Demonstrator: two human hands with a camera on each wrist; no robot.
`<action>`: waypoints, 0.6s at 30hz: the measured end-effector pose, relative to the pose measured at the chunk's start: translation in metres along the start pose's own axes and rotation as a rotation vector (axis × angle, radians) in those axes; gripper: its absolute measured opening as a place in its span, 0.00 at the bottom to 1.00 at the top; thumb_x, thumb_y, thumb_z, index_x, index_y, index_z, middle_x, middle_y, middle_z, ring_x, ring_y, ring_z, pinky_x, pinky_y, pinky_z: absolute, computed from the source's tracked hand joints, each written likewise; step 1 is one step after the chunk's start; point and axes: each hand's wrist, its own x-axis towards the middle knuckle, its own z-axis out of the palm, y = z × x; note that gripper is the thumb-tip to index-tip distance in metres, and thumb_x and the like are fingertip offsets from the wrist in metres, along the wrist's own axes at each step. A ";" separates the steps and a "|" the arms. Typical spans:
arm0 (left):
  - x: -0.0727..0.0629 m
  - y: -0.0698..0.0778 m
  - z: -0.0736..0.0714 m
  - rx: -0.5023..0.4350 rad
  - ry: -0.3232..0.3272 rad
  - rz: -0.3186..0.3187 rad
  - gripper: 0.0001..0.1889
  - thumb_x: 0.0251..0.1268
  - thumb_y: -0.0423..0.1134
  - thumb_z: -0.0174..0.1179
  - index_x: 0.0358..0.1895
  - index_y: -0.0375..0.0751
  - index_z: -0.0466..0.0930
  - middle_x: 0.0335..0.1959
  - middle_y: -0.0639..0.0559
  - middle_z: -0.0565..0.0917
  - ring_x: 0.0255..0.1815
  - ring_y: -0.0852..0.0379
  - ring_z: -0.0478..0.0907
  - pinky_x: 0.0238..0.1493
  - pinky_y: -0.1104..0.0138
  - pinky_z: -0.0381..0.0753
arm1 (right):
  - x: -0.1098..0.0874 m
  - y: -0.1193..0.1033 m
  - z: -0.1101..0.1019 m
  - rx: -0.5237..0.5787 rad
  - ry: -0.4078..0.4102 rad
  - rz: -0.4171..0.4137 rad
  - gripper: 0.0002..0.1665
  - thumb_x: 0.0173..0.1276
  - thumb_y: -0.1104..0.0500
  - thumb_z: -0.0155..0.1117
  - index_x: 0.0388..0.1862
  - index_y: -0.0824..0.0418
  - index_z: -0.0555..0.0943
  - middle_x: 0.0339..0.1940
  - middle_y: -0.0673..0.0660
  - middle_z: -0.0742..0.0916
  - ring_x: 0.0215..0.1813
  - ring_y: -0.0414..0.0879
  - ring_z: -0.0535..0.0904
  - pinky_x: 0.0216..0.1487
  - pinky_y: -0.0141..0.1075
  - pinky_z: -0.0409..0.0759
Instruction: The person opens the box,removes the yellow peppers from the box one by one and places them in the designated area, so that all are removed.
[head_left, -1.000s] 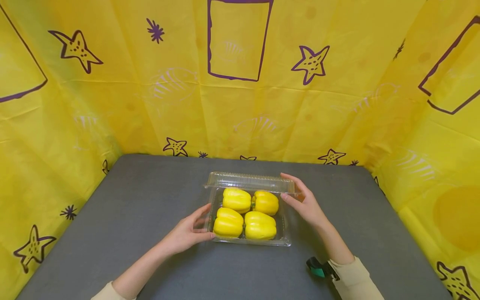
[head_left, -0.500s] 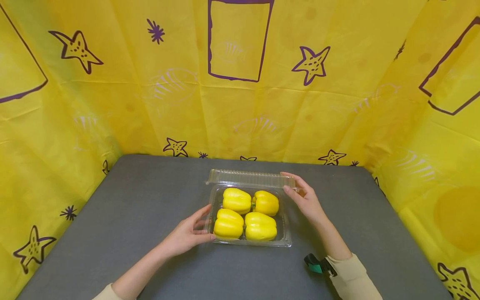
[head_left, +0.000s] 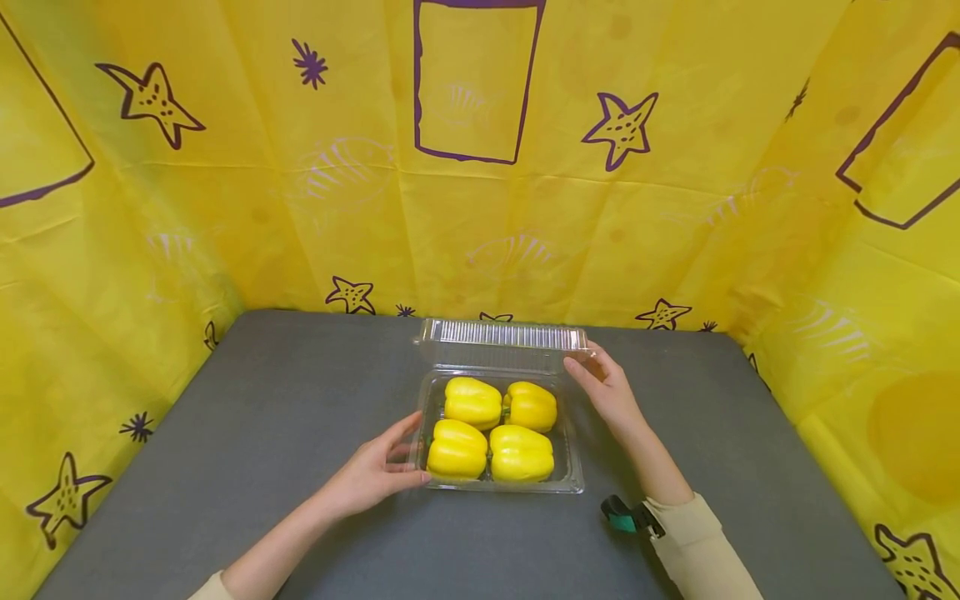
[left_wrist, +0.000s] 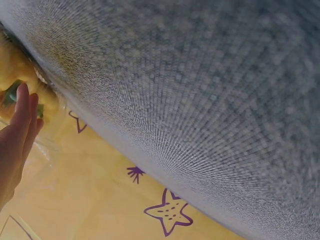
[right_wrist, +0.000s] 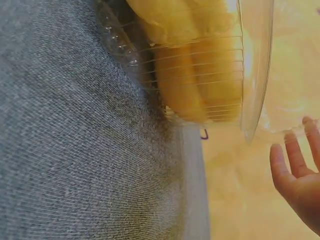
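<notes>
A clear plastic clamshell container point(head_left: 566, 483) stands on the grey table with several yellow bell peppers point(head_left: 521, 454) inside. Its ribbed lid point(head_left: 502, 336) is hinged at the far side and tilts up and back. Against the container's left side rests my left hand point(head_left: 367, 473), its fingers fairly straight and the thumb at the near left corner. My right hand point(head_left: 611, 398) holds the lid by its right end, thumb in front and fingers partly hidden behind the plastic. In the right wrist view, that hand's fingertips point(right_wrist: 276, 150) meet the clear lid.
The grey table point(head_left: 300, 375) reaches to a yellow cloth point(head_left: 480, 208) hung around its back and both sides, printed with starfish and fish bones. A dark strap with a green part point(head_left: 624, 517) sits at my right sleeve.
The lid has tilted farther up and back, with my right hand moving along with it, slightly away from me. My left hand and the peppers have stayed in place.
</notes>
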 end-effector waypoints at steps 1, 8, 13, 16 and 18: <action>0.000 0.000 0.000 -0.001 -0.001 0.000 0.46 0.59 0.36 0.70 0.75 0.30 0.51 0.73 0.28 0.57 0.63 0.34 0.71 0.50 0.61 0.81 | 0.001 0.000 0.000 0.003 0.000 -0.002 0.23 0.73 0.62 0.59 0.63 0.70 0.72 0.52 0.55 0.81 0.53 0.38 0.77 0.57 0.27 0.73; -0.001 0.001 0.000 -0.014 -0.008 -0.003 0.46 0.59 0.35 0.70 0.75 0.30 0.50 0.73 0.28 0.57 0.63 0.35 0.71 0.50 0.61 0.81 | 0.010 0.005 0.000 0.044 -0.045 -0.057 0.23 0.73 0.61 0.59 0.64 0.69 0.72 0.63 0.67 0.77 0.63 0.48 0.74 0.58 0.29 0.73; -0.002 -0.001 0.001 -0.015 -0.004 0.006 0.46 0.58 0.35 0.70 0.75 0.29 0.50 0.72 0.27 0.58 0.62 0.34 0.72 0.49 0.61 0.81 | 0.015 0.008 0.000 0.043 -0.061 -0.070 0.25 0.74 0.58 0.58 0.68 0.62 0.72 0.65 0.61 0.78 0.67 0.53 0.71 0.57 0.29 0.75; -0.002 -0.001 0.001 -0.011 -0.005 0.011 0.47 0.58 0.36 0.70 0.75 0.29 0.50 0.72 0.27 0.59 0.62 0.34 0.72 0.49 0.61 0.81 | 0.018 0.009 0.000 0.036 -0.060 -0.057 0.26 0.75 0.57 0.57 0.69 0.62 0.71 0.66 0.60 0.78 0.67 0.53 0.71 0.55 0.30 0.76; -0.003 -0.001 0.001 -0.008 -0.006 0.013 0.47 0.58 0.36 0.70 0.75 0.29 0.50 0.71 0.26 0.59 0.62 0.34 0.72 0.49 0.61 0.81 | 0.020 0.010 0.000 0.039 -0.058 -0.048 0.27 0.75 0.57 0.57 0.70 0.64 0.70 0.66 0.60 0.77 0.67 0.53 0.72 0.56 0.34 0.76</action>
